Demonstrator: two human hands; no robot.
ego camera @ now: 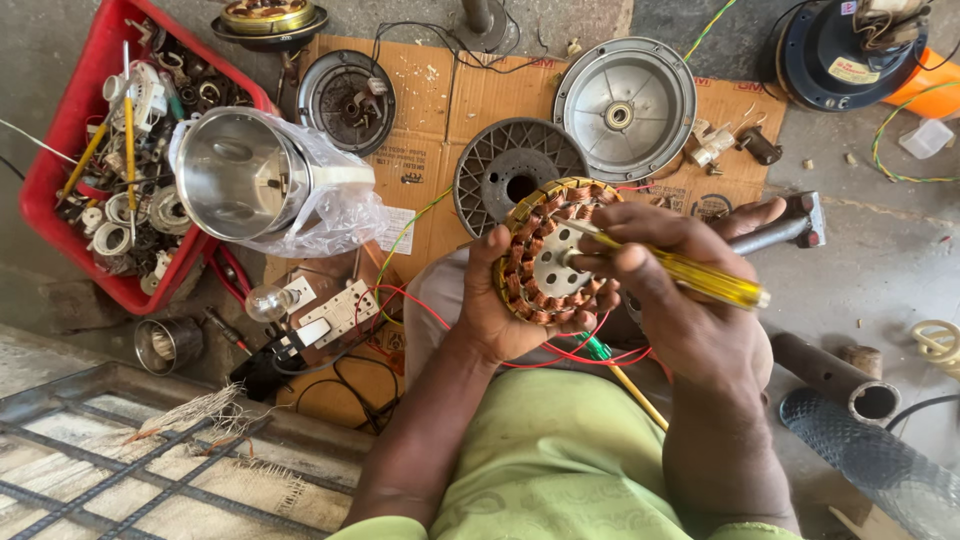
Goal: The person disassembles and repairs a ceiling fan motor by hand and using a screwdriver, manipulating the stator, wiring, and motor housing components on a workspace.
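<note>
Seated over a cardboard work mat (470, 95), we cradle a copper-wound fan stator (545, 250) in our left hand (500, 300), fingers curled under its rim to steady it, while our right hand (680, 300) grips a yellow-handled screwdriver (690, 272), tip at the stator's hub.

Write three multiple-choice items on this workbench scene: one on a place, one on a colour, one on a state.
1. Where does the steel jar lie?
A. beside the red crate
B. on the person's lap
C. inside the grey cover

2. What colour is the handle of the screwdriver?
A. black
B. yellow
C. red

3. What does the left hand do?
A. rests flat
B. points
C. holds the copper-wound stator

A: it lies on its side against the crate.
B: clear yellow in the right hand.
C: fingers wrap its rim.
</note>
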